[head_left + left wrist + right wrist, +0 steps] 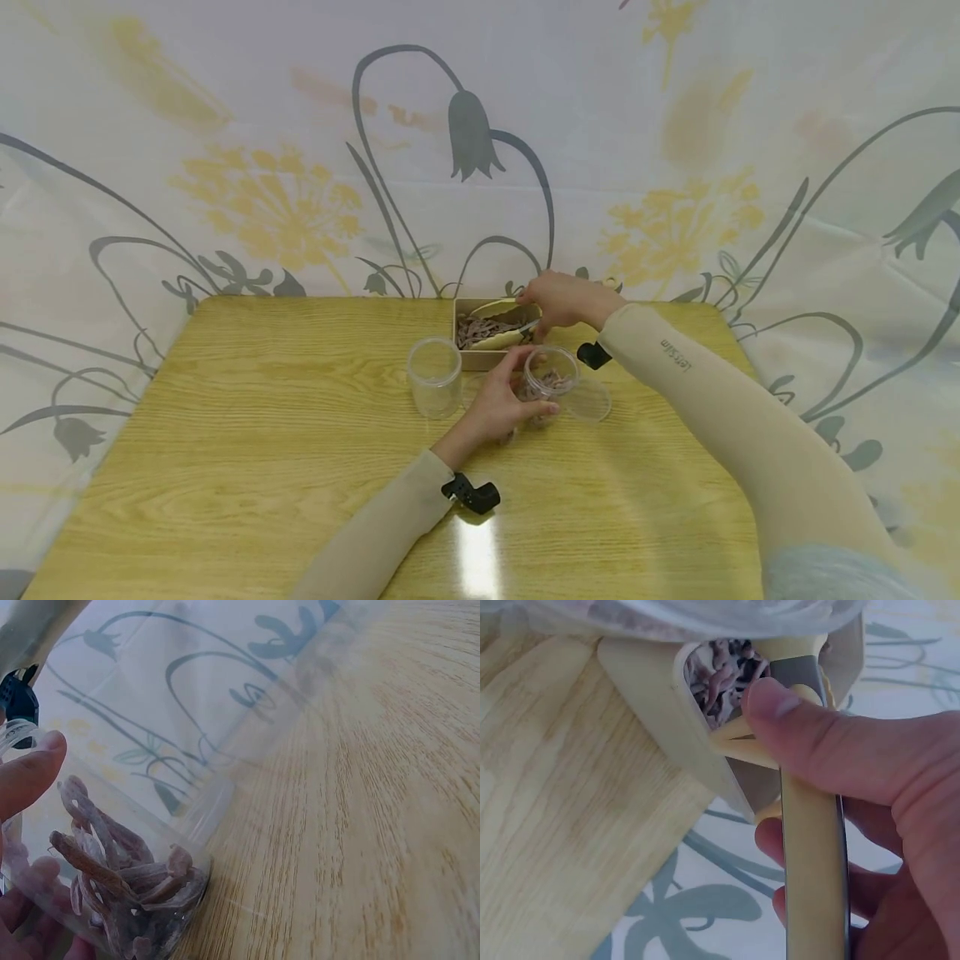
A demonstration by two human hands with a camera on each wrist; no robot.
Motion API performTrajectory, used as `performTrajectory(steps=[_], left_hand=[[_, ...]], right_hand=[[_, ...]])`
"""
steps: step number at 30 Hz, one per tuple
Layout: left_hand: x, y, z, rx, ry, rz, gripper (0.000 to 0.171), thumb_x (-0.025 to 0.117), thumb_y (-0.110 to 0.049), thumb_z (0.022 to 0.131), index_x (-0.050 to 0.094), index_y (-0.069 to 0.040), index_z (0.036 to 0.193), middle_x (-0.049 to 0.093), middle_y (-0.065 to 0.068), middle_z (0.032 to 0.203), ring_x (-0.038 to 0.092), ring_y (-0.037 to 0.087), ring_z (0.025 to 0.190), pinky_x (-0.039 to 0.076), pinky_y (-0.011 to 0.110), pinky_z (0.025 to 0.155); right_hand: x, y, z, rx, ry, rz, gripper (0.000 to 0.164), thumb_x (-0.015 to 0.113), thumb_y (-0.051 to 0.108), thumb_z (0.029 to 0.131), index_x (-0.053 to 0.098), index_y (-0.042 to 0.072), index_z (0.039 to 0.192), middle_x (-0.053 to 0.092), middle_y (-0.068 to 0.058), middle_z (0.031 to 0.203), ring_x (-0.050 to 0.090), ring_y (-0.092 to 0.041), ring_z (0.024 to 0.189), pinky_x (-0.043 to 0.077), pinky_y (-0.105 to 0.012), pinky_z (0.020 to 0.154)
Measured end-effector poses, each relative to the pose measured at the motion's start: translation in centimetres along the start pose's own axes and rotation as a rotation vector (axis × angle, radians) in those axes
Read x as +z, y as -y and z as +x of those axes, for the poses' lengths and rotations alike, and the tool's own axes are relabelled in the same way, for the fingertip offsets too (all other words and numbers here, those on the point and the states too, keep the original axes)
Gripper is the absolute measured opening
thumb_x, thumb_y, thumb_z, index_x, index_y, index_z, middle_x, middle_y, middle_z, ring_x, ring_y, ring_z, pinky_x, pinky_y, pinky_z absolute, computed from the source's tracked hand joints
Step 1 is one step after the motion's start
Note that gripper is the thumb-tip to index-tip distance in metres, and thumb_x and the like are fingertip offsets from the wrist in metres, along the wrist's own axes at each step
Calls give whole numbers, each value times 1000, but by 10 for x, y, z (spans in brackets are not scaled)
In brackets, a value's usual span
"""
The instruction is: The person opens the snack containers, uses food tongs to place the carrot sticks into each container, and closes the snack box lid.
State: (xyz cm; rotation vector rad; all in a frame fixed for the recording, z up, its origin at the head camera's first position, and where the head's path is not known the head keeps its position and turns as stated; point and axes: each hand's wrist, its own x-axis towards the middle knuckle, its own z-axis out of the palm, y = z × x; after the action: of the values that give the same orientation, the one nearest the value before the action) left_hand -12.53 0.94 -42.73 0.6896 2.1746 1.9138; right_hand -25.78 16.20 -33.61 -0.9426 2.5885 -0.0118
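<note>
My left hand (pixel 497 406) grips a clear plastic jar (pixel 551 371), thumb on the near side. Brownish-purple dried strips (pixel 127 877) lie in the lower part of the jar. My right hand (pixel 564 298) is over the right end of a beige rectangular box (pixel 480 360). It holds cream-yellow tongs (pixel 814 862) with dark edges, thumb on top and fingers beneath. In the head view, the tongs' two arms are spread inside the box. More of the strips (pixel 480 332) are in the box, between and beside these arms.
A second clear jar (pixel 435 383) stands left of my left hand, with no strips showing in it. A round clear lid (pixel 590 401) lies on the wooden table (pixel 262 433) to the right. Behind the table's far edge hangs a flower-patterned cloth (pixel 300 108).
</note>
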Motion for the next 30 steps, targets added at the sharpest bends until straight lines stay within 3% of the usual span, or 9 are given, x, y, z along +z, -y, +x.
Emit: performTrajectory(steps=[8, 13, 16, 21, 25, 30], left_hand=[[0, 0, 2, -18, 11, -4, 78, 84, -2, 78, 43, -4, 144, 49, 24, 139, 44, 38, 132, 38, 54, 108], [3, 24, 9, -27, 1, 6, 83, 86, -3, 77, 42, -10, 147, 49, 19, 142, 43, 35, 135, 36, 53, 109], [4, 37, 12, -20, -3, 13, 85, 87, -6, 76, 42, -15, 148, 50, 13, 143, 45, 29, 135, 37, 51, 109], [3, 41, 12, -3, -9, 13, 84, 89, -12, 76, 43, -22, 146, 53, 6, 140, 48, 21, 131, 40, 46, 107], [4, 41, 12, -1, -13, 19, 83, 89, -14, 75, 44, -21, 145, 53, 6, 139, 49, 20, 130, 41, 43, 107], [4, 41, 13, -10, -15, 25, 82, 90, -14, 75, 46, -18, 144, 54, 7, 138, 50, 20, 129, 41, 41, 107]], right_hand=[[-3, 1, -6, 32, -19, -10, 53, 85, 17, 81, 66, 2, 128, 63, -13, 131, 63, -34, 112, 53, -44, 91], [-8, -1, -14, 48, -12, -46, 49, 84, 17, 82, 69, 7, 127, 67, -12, 124, 65, -32, 106, 56, -43, 84], [-11, -2, -19, 56, 8, -71, 48, 83, 16, 82, 69, 8, 128, 67, -12, 123, 64, -31, 107, 55, -44, 85], [-18, -2, -26, 85, 23, -121, 48, 83, 17, 83, 69, 10, 128, 66, -11, 124, 61, -33, 112, 54, -48, 88], [-19, -4, -28, 121, 14, -101, 54, 84, 19, 82, 66, 7, 131, 63, -13, 129, 57, -36, 117, 50, -52, 92], [-10, -8, -24, 105, 46, -47, 61, 84, 19, 81, 61, 3, 135, 58, -15, 137, 54, -39, 123, 47, -52, 98]])
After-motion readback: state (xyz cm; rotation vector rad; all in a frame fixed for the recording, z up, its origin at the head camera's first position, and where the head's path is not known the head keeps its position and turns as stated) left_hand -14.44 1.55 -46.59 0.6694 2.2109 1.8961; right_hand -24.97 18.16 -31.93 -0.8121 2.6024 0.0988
